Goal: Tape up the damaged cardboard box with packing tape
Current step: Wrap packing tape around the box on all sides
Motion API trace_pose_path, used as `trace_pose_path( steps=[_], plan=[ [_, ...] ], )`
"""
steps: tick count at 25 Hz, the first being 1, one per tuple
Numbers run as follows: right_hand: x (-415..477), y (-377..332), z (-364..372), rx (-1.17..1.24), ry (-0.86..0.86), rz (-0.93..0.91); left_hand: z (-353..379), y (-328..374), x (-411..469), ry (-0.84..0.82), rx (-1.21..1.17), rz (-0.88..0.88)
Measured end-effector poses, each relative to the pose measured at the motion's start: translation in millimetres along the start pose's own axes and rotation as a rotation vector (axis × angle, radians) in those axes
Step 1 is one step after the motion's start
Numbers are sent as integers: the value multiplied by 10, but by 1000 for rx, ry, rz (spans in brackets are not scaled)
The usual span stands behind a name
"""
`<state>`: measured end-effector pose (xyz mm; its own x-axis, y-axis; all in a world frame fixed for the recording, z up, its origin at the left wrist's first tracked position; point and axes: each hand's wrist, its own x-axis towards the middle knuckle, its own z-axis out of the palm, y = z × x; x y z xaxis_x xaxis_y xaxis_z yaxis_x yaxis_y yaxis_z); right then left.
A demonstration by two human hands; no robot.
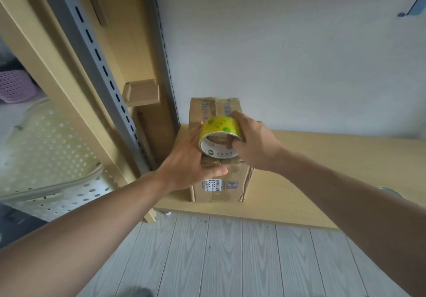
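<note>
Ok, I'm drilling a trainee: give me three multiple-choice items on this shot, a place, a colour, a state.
1. Where does the cardboard box stand? A. on a chair B. on the wooden ledge C. in a drawer
2. What colour is the tape roll? A. yellow B. brown C. blue
3. What is the right hand doing? A. hanging idle B. gripping the roll C. resting in a pocket
Key: B, it sits on the ledge; A, yellow with green spots; B, fingers curl over the roll, one inside the core.
</note>
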<state>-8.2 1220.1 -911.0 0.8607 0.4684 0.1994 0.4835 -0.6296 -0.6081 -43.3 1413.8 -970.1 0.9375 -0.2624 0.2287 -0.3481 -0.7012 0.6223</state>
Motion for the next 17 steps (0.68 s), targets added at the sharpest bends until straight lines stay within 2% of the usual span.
trace_pose_path(
  steps=[3, 5, 10, 17],
  plan=[
    [-34, 35, -272, -181, -19, -79, -10, -70, -11, -49, 211, -4],
    [-108, 152, -516, -237, -8, -58, -9, -41, -14, -93, 255, -48],
    [-356, 474, -822, -658, -132, 14, 21, 28, 0, -131, 326, -16],
    [-394, 856, -584, -656, -259, 104, 37, 8, 3, -121, 413, 39]
  ],
)
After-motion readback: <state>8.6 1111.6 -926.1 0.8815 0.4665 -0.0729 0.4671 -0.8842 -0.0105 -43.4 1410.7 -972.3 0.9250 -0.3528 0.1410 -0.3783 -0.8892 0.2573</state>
